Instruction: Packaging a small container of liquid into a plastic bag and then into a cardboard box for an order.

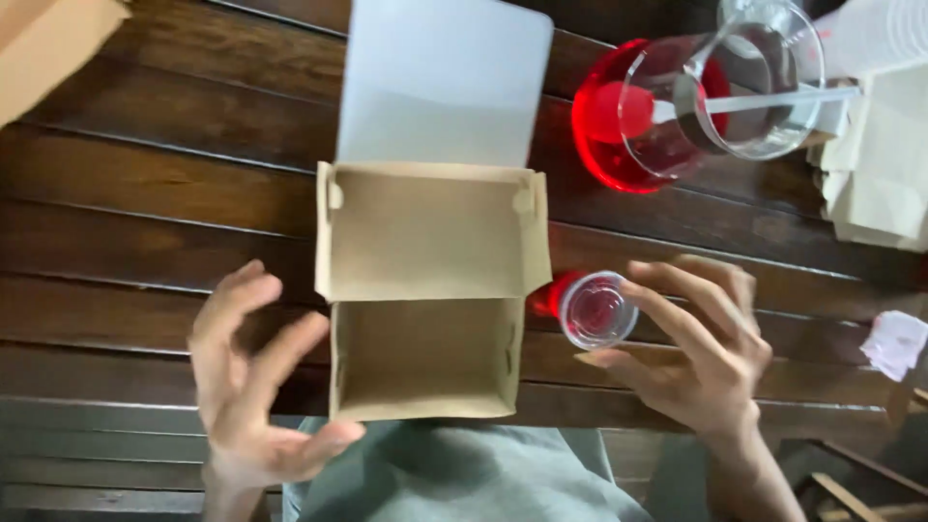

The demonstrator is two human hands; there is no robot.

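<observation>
— What carries everything here?
— A dark wooden slatted table (pixel 145 193).
— And what lies on it?
— An open brown cardboard box (pixel 425 290), a small clear cup (pixel 596 310) just beside it, a glass pitcher (pixel 696 97) of red liquid, cream paper bags (pixel 884 164), a crumpled tissue (pixel 897 340).

pitcher of red liquid (pixel 667 116) | white spoon (pixel 773 100) | paper stack (pixel 884 164) | crumpled tissue (pixel 897 340)
</observation>
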